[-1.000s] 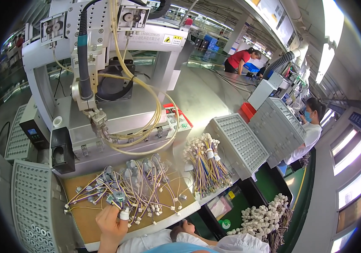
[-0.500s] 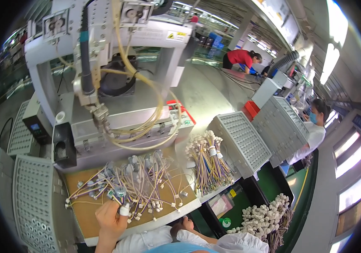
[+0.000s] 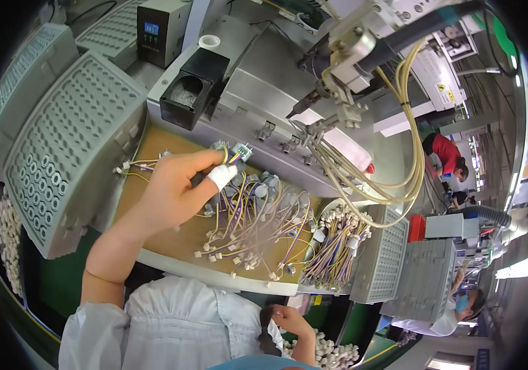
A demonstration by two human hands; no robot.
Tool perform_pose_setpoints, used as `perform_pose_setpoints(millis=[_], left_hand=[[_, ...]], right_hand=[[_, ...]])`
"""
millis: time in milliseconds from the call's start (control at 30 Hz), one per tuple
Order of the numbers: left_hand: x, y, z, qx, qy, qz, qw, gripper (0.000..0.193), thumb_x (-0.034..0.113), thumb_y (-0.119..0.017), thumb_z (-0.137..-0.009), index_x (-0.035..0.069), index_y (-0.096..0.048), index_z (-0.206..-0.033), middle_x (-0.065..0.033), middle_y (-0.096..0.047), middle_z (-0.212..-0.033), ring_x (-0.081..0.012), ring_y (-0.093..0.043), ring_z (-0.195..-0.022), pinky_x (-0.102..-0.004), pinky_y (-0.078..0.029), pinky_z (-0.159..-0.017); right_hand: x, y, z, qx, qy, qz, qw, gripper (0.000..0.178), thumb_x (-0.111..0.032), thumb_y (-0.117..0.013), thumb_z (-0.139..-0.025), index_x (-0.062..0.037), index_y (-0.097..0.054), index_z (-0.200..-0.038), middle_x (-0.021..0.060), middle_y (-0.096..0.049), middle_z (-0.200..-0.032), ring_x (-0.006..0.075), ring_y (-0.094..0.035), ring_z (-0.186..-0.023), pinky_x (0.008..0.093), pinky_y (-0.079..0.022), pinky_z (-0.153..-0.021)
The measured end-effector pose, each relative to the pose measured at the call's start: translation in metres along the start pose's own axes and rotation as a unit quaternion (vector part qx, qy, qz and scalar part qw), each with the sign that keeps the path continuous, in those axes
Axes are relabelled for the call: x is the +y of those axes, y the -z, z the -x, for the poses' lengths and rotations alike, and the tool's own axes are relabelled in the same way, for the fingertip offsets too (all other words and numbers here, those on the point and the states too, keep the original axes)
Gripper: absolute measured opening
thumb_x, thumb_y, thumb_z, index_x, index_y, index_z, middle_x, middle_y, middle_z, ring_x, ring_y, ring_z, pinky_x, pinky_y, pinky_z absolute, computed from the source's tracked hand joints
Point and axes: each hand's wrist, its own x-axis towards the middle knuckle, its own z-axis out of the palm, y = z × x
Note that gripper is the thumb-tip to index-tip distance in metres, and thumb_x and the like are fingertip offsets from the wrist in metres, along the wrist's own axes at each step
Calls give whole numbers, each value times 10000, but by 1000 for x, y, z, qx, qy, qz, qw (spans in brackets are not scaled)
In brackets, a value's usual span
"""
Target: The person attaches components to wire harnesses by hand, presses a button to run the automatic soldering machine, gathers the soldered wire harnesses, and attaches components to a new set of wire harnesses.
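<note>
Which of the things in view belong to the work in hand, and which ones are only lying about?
Seem to belong:
- wired part, held in the left hand
- wired pile beside it
- brown mat under the pile

Probably only lying about:
- red bin
- white cup

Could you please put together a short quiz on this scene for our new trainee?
1. Which of the person's hands holds the small wired part with a green face?
2. True or false: a white wrap covers part of the thumb holding it.
3. In the picture, the wire bundle lies: (a) right of the brown board; (b) left of it; (c) behind it.

Key: 1. The left hand. 2. True. 3. a.
</note>
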Motion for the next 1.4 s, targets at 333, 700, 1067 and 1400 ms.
perform_pose_setpoints(millis=[333, 700, 1067, 1400], left_hand=[[5, 7, -52, 3, -128, -146, 981, 127, 117, -617, -792, 10, -609, -862, -120, -545, -592, -278, -523, -492, -355, -387, -471], [-2, 3, -77, -29, -145, -146, 978, 121, 111, -620, -778, 15, -597, -847, -120, -551, -590, -302, -550, -519, -392, -407, -478], [0, -1, -79, 2, -191, -172, 966, 117, 93, -643, -747, 28, -598, -833, -83, -548, -584, -272, -562, -512, -378, -439, -475], [5, -6, -84, -20, -173, -172, 969, 108, 108, -646, -769, 23, -588, -804, -86, -523, -552, -275, -544, -487, -380, -415, -449]], right_hand=[[-84, 46, -47, 511, 161, 30, 844, 201, -124, -665, -850, -5, -641, -1009, 160, -690, -883, 235, -687, -782, 332, -531, -664], [-52, 19, -92, 595, 200, 170, 759, 212, -122, -605, -849, -8, -661, -1019, 205, -634, -951, 373, -598, -852, 456, -467, -728], [-63, 24, -94, 599, 211, 169, 754, 166, -85, -606, -847, 3, -659, -977, 202, -642, -922, 380, -618, -827, 446, -487, -720], [-72, 25, -91, 597, 199, 173, 758, 170, -94, -616, -844, 59, -643, -914, 213, -675, -889, 389, -654, -779, 424, -532, -703]])
